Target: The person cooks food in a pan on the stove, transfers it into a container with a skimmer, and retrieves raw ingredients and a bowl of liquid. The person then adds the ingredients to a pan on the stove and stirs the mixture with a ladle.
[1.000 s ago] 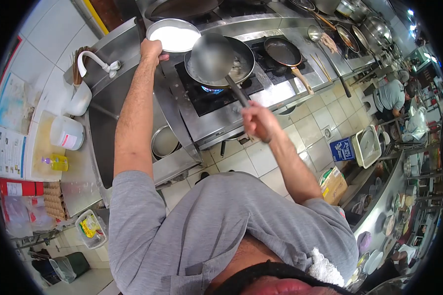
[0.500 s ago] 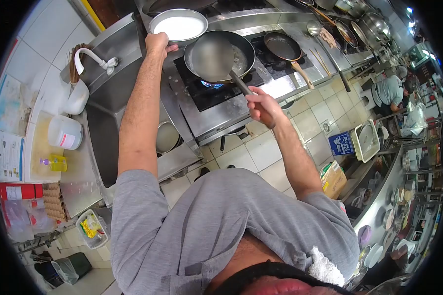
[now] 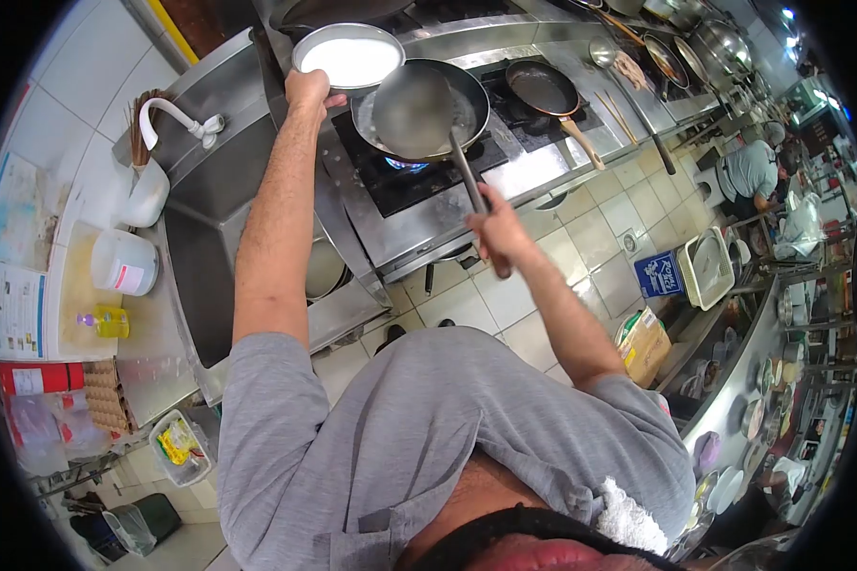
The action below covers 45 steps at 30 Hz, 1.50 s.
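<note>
My left hand (image 3: 308, 88) is closed on the rim of a metal bowl (image 3: 394, 70) that holds something smooth and white. The bowl is beside a dark wok (image 3: 479, 112) on the lit gas burner. In my closed right hand (image 3: 502, 231) is the long handle of a ladle (image 3: 413, 112). The ladle's round head, blurred by motion, is above the wok and hides much of its inside. Whether the head touches the wok, I cannot tell.
A small frying pan (image 3: 541, 88) sits on the burner to the right, its wooden handle (image 3: 583, 145) jutting forward. Another ladle (image 3: 638, 95) lies beyond it. To the left are a sink (image 3: 200, 276) and a white tap (image 3: 186, 119). A co-worker (image 3: 747, 171) bends at far right.
The ladle's handle has swung more upright, and my right hand has come slightly lower and nearer to me. My left hand and the bowl have barely moved.
</note>
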Motion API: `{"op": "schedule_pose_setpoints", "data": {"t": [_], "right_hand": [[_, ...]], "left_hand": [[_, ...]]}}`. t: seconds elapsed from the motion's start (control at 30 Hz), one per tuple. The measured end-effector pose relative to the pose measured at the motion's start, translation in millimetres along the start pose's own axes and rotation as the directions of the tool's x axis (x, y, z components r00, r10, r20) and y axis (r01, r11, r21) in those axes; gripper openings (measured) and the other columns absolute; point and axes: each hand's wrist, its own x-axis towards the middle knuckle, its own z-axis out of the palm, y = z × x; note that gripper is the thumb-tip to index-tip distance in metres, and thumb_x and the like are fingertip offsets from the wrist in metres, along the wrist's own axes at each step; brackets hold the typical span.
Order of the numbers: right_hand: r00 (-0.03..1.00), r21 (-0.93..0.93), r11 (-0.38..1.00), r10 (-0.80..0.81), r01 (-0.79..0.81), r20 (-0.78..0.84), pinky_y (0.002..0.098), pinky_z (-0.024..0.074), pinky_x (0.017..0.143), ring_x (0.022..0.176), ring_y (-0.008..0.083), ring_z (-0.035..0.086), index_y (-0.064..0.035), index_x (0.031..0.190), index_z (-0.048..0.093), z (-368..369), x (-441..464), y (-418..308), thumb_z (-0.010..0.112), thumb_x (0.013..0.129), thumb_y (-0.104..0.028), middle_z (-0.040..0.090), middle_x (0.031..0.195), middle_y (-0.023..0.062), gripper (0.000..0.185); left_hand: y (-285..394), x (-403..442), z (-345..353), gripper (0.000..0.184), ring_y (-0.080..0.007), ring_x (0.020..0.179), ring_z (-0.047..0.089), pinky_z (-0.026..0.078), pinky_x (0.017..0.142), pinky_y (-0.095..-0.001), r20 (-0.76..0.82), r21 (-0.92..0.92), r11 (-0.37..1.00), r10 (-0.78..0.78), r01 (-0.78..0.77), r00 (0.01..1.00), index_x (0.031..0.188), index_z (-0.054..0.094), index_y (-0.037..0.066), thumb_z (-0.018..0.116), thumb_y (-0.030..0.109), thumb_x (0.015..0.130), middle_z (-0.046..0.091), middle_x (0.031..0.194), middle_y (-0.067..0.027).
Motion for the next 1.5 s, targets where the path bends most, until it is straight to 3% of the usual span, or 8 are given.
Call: {"op": "schedule_pose_setpoints", "data": {"t": [0.27,0.43,0.63,0.83,1.07,1.23,1.4,1.5], "right_hand": [[0.955,0.68,0.684,0.087,-0.264,0.284,0.0262,0.0329,0.03,0.036,0.012,0.041,-0.0053,0.129,0.024,-22.1,-8.2,-22.4,0.057,0.078,-0.005,0.047,0.06,0.0016,0.061],[0.999,0.023,1.0,0.013,-0.012,-0.031,0.0286,0.037,0.031,0.036,0.0145,0.043,-0.0041,0.129,0.025,11.7,-2.4,6.6,0.053,0.076,0.0,0.045,0.057,0.0035,0.06],[0.969,0.587,0.774,0.144,-0.237,0.201,0.0269,0.0332,0.033,0.036,0.0126,0.04,-0.0023,0.13,0.023,-16.2,-17.1,-21.5,0.055,0.075,-0.005,0.047,0.06,0.001,0.064],[0.997,0.088,0.996,-0.013,0.02,-0.075,0.0301,0.0391,0.033,0.038,0.016,0.045,-0.0044,0.132,0.02,22.1,-17.8,0.2,0.051,0.075,-0.001,0.047,0.062,0.008,0.066],[0.954,0.637,0.728,0.076,-0.252,0.29,0.0241,0.0252,0.03,0.036,0.0107,0.038,-0.0097,0.116,0.037,-15.1,-2.8,-29.5,0.052,0.079,-0.003,0.046,0.058,0.0009,0.04],[0.997,-0.041,0.998,-0.043,0.04,-0.066,0.0297,0.0407,0.033,0.044,0.0165,0.05,-0.0052,0.132,0.02,27.5,-5.6,-3.8,0.052,0.075,-0.001,0.049,0.065,0.0092,0.065],[0.98,0.599,0.782,0.082,-0.175,0.18,0.0265,0.0333,0.032,0.039,0.0142,0.042,-0.0081,0.129,0.023,9.7,-22.1,-29.0,0.054,0.076,-0.002,0.047,0.062,0.0049,0.063],[0.978,0.537,0.827,0.07,-0.166,0.196,0.0247,0.0299,0.032,0.037,0.0123,0.04,-0.0087,0.128,0.028,-17.2,8.0,-17.2,0.055,0.078,-0.006,0.046,0.059,0.0015,0.057]], "left_hand": [[-7.2,4.9,-3.5,0.042,-0.0303,0.072,0.062,0.056,0.045,-0.0329,0.002,0.088,0.996,0.004,-0.005,1.0,0.118,0.039,-0.004,0.041,0.0,0.076,0.052,0.106,-0.0211],[-6.8,-0.4,-2.3,0.043,-0.0287,0.077,0.062,0.055,0.044,-0.0317,-0.041,0.133,0.991,0.038,-0.032,0.998,0.119,0.04,-0.002,0.042,0.001,0.077,0.052,0.109,-0.0191],[-5.4,-1.1,-1.8,0.044,-0.0262,0.084,0.062,0.055,0.045,-0.0285,-0.047,0.258,0.964,0.086,-0.071,0.995,0.119,0.044,0.0,0.044,0.002,0.076,0.052,0.113,-0.016],[-1.1,-4.8,-5.8,0.045,-0.0251,0.084,0.062,0.055,0.046,-0.0282,-0.087,0.276,0.958,0.11,-0.082,0.99,0.121,0.043,0.002,0.044,0.002,0.076,0.052,0.113,-0.0155],[-5.9,3.3,-7.3,0.045,-0.0325,0.075,0.061,0.056,0.046,-0.0337,-0.021,-0.035,0.999,0.002,-0.003,1.0,0.119,0.039,-0.002,0.039,-0.004,0.074,0.05,0.108,-0.0202],[-6.3,-0.4,-7.5,0.047,-0.0347,0.069,0.059,0.056,0.048,-0.0363,-0.028,-0.097,0.994,0.049,-0.052,0.998,0.116,0.038,-0.004,0.04,-0.008,0.069,0.049,0.103,-0.0215],[-4.9,-4.8,-6.2,0.05,-0.0351,0.07,0.059,0.056,0.049,-0.0369,-0.005,-0.086,0.995,0.039,-0.04,0.999,0.118,0.036,-0.003,0.04,-0.007,0.068,0.049,0.104,-0.0218],[-4.7,-5.7,-6.7,0.051,-0.0348,0.07,0.059,0.056,0.049,-0.0368,0.043,-0.083,0.995,0.052,-0.048,0.998,0.119,0.036,-0.002,0.04,-0.007,0.068,0.049,0.104,-0.0217]]}}
